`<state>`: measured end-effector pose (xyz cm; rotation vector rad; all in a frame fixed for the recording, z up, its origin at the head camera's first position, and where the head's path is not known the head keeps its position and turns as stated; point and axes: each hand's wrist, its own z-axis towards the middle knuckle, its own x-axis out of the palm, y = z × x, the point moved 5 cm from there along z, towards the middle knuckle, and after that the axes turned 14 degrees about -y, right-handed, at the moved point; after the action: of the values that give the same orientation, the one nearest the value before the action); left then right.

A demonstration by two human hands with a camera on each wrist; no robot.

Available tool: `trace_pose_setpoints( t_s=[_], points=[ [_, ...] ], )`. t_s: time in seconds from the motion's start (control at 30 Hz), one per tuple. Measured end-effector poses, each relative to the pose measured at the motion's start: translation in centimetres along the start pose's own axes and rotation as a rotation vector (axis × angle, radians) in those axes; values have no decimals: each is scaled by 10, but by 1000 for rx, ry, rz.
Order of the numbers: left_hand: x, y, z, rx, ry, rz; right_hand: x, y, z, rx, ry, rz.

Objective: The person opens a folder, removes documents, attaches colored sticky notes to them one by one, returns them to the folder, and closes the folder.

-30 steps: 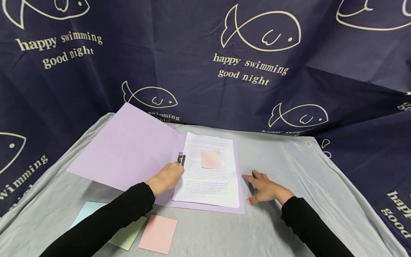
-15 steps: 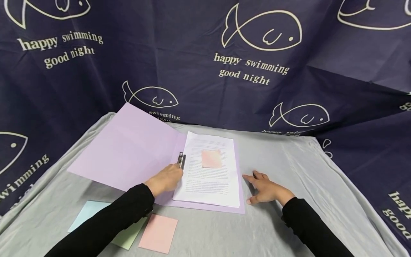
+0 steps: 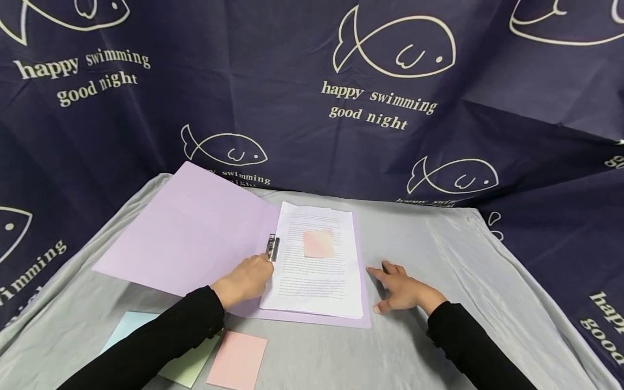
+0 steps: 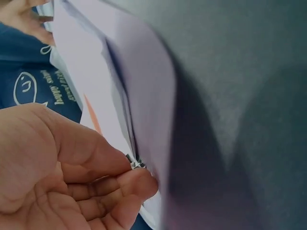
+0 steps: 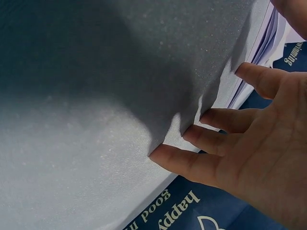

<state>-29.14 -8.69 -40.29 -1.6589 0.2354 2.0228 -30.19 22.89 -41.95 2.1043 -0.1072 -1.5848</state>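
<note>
An open lilac folder (image 3: 190, 227) lies on the cloth, its left cover raised off the surface at the outer edge. Printed sheets (image 3: 312, 287) fill its right side, with a pink sticky note (image 3: 319, 244) on the top page. At the spine, my left hand (image 3: 246, 279) is at the near end of a metal clip (image 3: 272, 248). In the left wrist view, thumb and index finger pinch the clip's end (image 4: 138, 164). My right hand (image 3: 402, 288) rests with spread fingers just right of the folder; its fingertips (image 5: 160, 152) touch the cloth and it holds nothing.
Pink (image 3: 237, 359), green (image 3: 189, 365) and light blue (image 3: 128, 324) paper pads lie in front of the folder, the last two partly under my left sleeve. Grey cloth (image 3: 439, 244) covers the table. A dark blue fish-print curtain (image 3: 292, 81) hangs behind.
My left hand has shifted slightly toward me along the clip, so more of the metal shows. The head view has turned a little. My right hand stays in place.
</note>
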Motion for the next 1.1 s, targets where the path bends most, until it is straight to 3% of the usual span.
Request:
trace_pose_setpoints(
  t_s=[0.2,0.3,0.57,0.67,0.83,1.1],
  points=[
    [-2,1,1,-10,30,-5,1,1,0,3,-1,1],
    [-2,-2,0,-2,11,21,2,0,-1,13,7,3],
    [-21,-6,-2,-55,-204,176,4,0,-2,12,1,15],
    [-36,-2,-4,-110,-215,166,4,0,-2,11,-2,12],
    [-61,21,-8,-213,-215,129,4,-1,-1,11,-4,7],
    [-98,79,-28,-399,-239,76,1,0,-1,9,-11,-1]
  ],
)
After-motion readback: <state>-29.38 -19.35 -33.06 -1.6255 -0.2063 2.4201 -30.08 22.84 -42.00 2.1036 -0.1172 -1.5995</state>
